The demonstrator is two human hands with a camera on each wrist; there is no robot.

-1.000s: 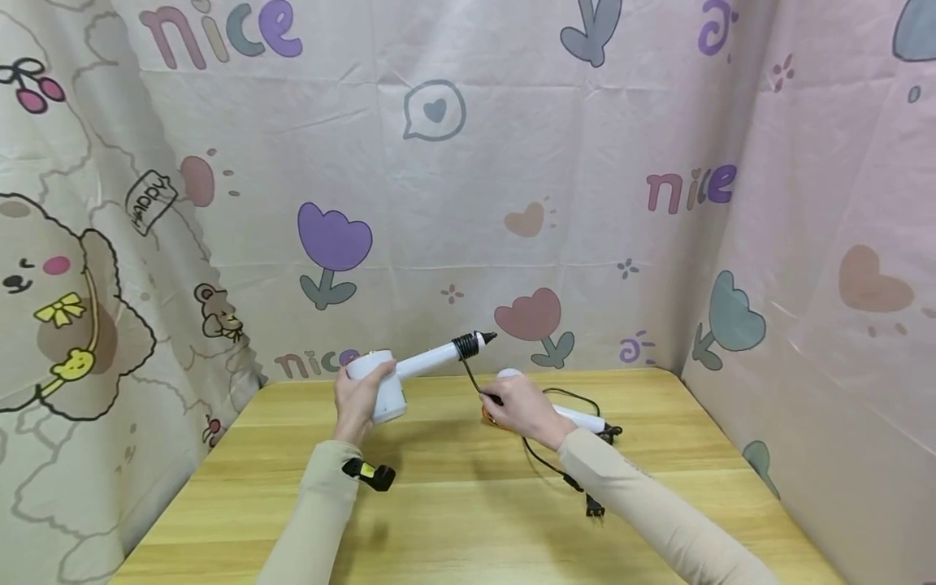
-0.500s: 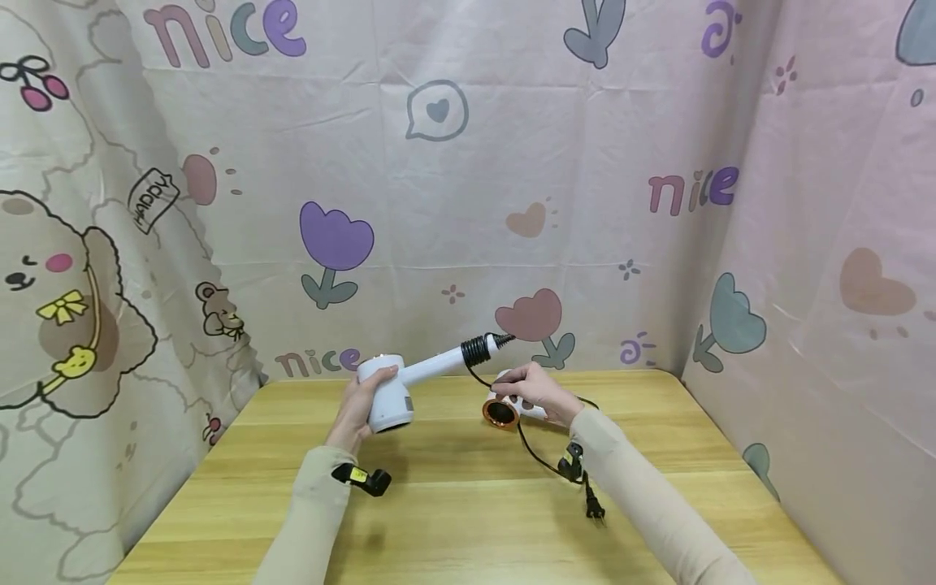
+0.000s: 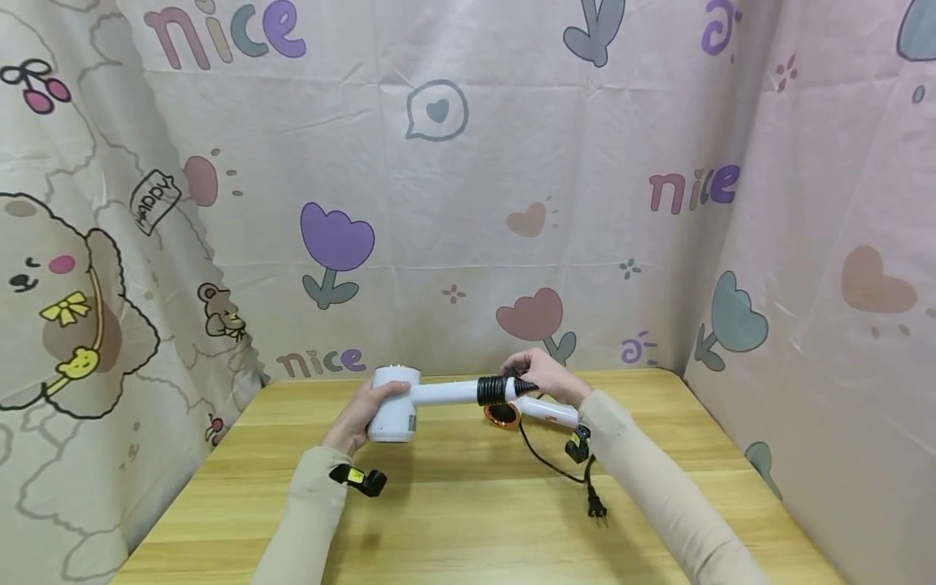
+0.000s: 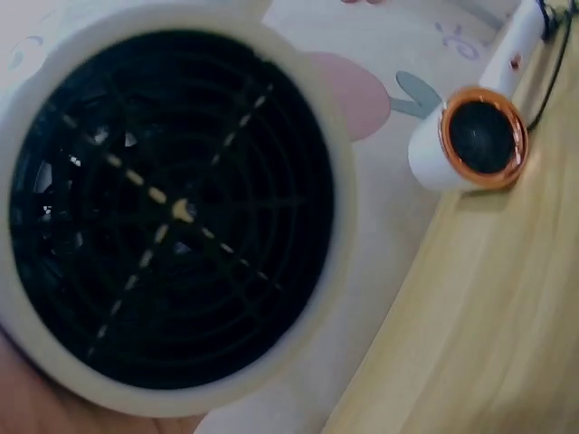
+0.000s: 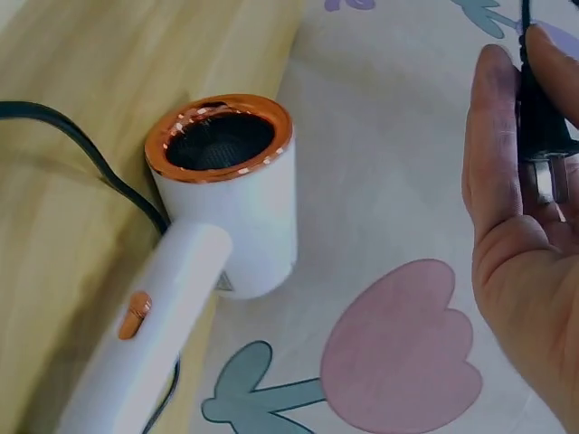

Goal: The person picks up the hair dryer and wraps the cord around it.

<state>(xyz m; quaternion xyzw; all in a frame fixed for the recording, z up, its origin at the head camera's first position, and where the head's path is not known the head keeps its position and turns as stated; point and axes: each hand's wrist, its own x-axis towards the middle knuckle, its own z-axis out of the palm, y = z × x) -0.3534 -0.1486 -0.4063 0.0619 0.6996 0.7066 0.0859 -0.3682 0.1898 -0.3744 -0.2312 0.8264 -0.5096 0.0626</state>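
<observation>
My left hand (image 3: pixel 361 413) grips a white hair dryer (image 3: pixel 395 405) by its barrel, above the table, handle pointing right. A black cord (image 3: pixel 491 391) is wound in several turns around the end of that handle. In the left wrist view, the dryer's round black grille (image 4: pixel 181 212) fills the left side. My right hand (image 3: pixel 547 378) is behind the handle's tip, partly hidden by it in the head view. Between its thumb and fingers it pinches a black plug (image 5: pixel 541 122) with metal prongs, as the right wrist view shows.
A second white hair dryer (image 5: pixel 258 221) with a copper-orange rim lies on the wooden table (image 3: pixel 439 520), below my right hand. Its black cord runs toward the front, ending in a plug (image 3: pixel 596 510). Patterned curtains (image 3: pixel 439 187) stand behind and at both sides.
The held dryer's handle has swung down to nearly level and shifted slightly right. My right hand has passed from in front of the handle to behind its tip, taking the cord's free end along.
</observation>
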